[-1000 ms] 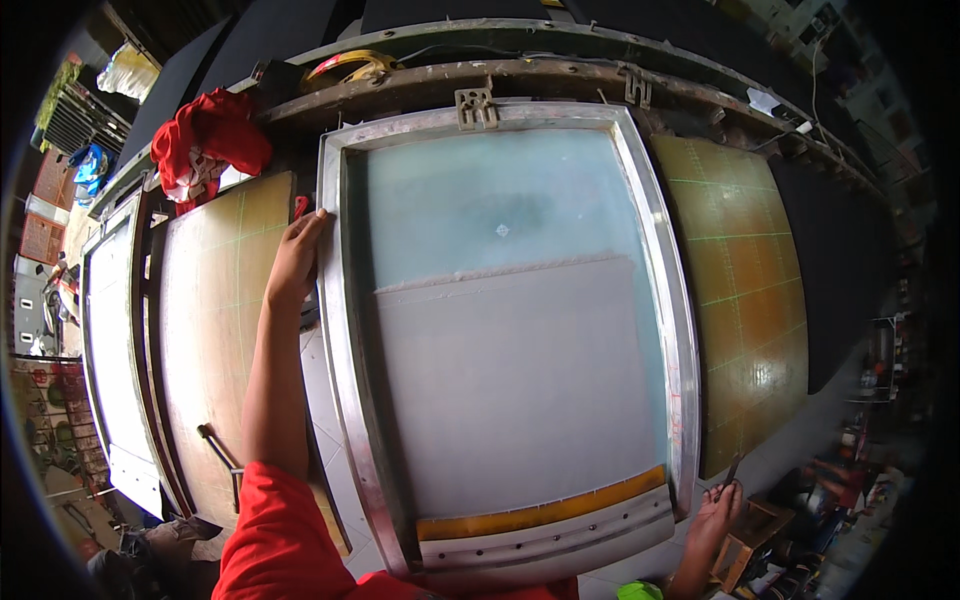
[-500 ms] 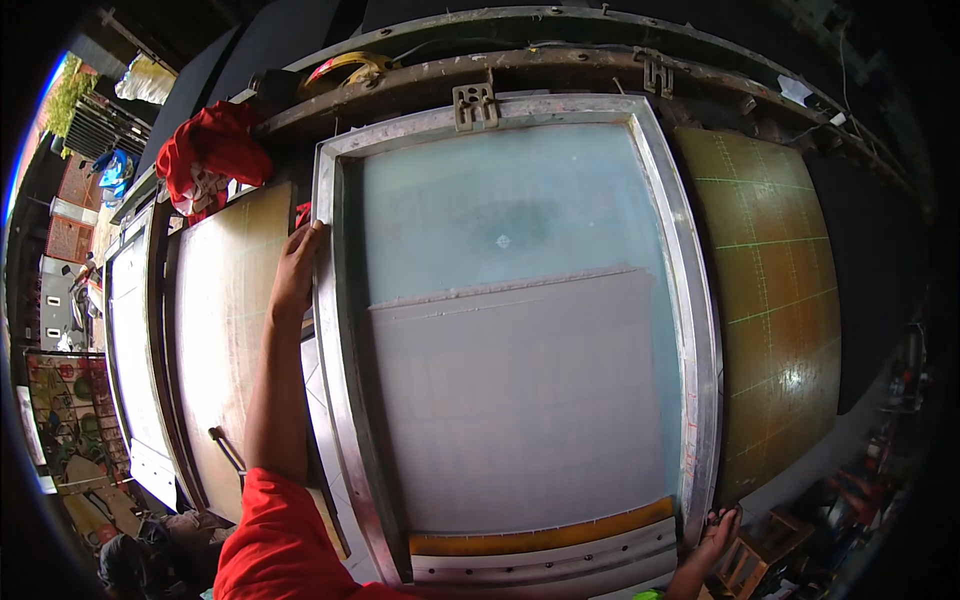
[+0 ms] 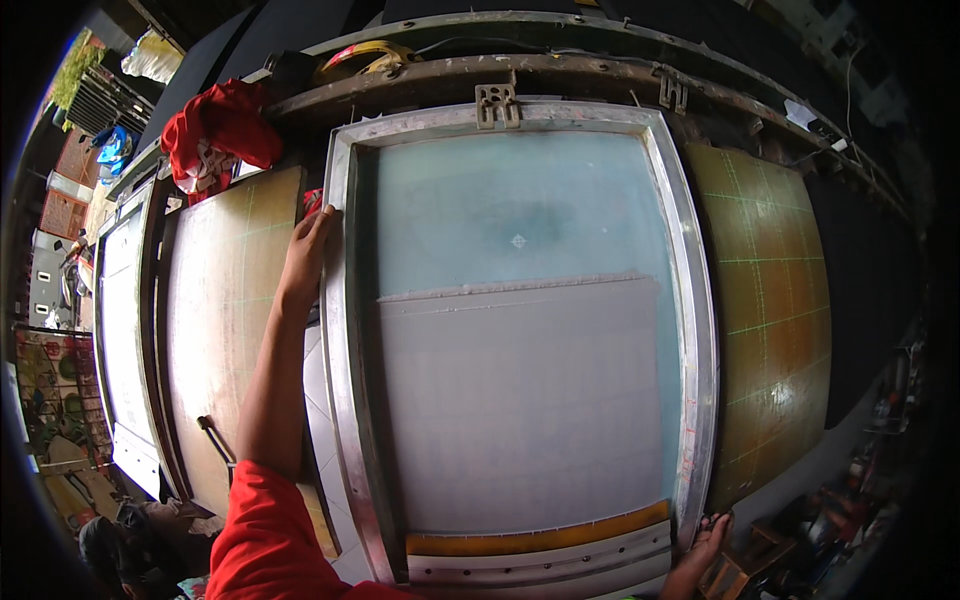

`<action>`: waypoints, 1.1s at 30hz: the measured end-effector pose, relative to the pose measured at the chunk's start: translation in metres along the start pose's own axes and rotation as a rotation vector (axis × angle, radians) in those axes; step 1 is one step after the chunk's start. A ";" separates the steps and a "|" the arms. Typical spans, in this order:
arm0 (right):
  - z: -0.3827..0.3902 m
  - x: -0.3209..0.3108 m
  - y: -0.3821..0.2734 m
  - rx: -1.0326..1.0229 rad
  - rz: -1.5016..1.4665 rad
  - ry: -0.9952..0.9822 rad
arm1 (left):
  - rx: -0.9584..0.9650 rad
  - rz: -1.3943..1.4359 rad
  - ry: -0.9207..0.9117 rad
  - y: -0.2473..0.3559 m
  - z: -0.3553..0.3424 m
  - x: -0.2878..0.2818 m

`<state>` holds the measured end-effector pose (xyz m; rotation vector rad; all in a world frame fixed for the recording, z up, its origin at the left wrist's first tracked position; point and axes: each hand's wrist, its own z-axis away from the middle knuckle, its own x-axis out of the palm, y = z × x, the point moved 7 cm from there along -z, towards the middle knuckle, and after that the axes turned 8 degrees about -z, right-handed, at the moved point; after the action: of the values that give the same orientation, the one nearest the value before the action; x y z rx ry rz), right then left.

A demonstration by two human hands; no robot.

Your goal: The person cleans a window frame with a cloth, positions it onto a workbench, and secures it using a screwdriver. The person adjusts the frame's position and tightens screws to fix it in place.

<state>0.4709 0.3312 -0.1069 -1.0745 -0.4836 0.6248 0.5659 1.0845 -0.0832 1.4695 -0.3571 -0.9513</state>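
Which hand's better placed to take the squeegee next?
Likely the right hand: it's by the near right corner of the frame, close to the squeegee. The left hand is at the frame's left side, much farther up.

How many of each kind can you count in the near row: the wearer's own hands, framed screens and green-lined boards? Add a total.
Hands: 2 (left hand, right hand)
Framed screens: 2 (middle screen, left screen)
Green-lined boards: 2 (left board, right board)
Total: 6
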 end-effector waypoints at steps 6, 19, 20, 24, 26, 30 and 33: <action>0.006 0.006 -0.002 0.011 0.027 -0.016 | -0.030 -0.020 -0.010 0.000 -0.001 0.000; 0.016 0.009 -0.012 0.001 0.346 -0.190 | -0.054 0.020 -0.040 -0.008 -0.006 -0.004; 0.025 0.012 -0.012 -0.005 0.376 -0.137 | -0.061 0.035 -0.047 -0.004 -0.005 -0.002; 0.045 0.019 -0.001 0.157 0.186 -0.069 | -0.060 0.095 -0.010 -0.008 -0.008 -0.001; 0.051 0.025 0.007 0.254 0.078 -0.106 | -0.044 0.088 -0.024 -0.010 -0.009 -0.002; 0.050 0.021 0.015 0.279 0.128 -0.209 | -0.031 0.102 -0.058 -0.011 -0.011 -0.001; 0.052 0.022 0.013 0.245 0.175 -0.212 | -0.030 0.087 -0.084 -0.013 -0.013 -0.002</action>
<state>0.4508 0.3844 -0.0962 -0.8263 -0.4847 0.9340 0.5698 1.0973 -0.0961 1.3792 -0.4625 -0.9467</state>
